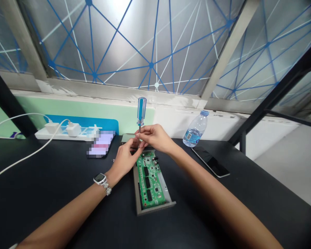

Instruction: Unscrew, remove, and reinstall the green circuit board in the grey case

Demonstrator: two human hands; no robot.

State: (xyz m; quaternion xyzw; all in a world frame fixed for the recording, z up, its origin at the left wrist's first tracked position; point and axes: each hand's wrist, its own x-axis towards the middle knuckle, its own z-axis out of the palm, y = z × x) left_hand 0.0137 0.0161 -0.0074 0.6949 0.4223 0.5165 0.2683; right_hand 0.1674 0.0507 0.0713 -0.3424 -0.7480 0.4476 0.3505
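Observation:
A green circuit board [152,183] lies in a grey metal tray-like housing [155,210] on the black table. At its far end a screwdriver [141,109] with a clear blue handle stands upright, handle up. My right hand [155,137] pinches the metal shaft just below the handle. My left hand [125,155] is closed around the lower part of the shaft, at the housing's far left corner. The fingers hide the screwdriver's tip. A pale flat piece [126,137] lies behind my left hand, partly covered.
A white power strip [64,135] with chargers and cables is at the back left, beside a pixelated phone-like item [101,144]. A water bottle [196,129] and a black phone [210,161] are at the right. Small metal bits [113,160] lie by my left hand.

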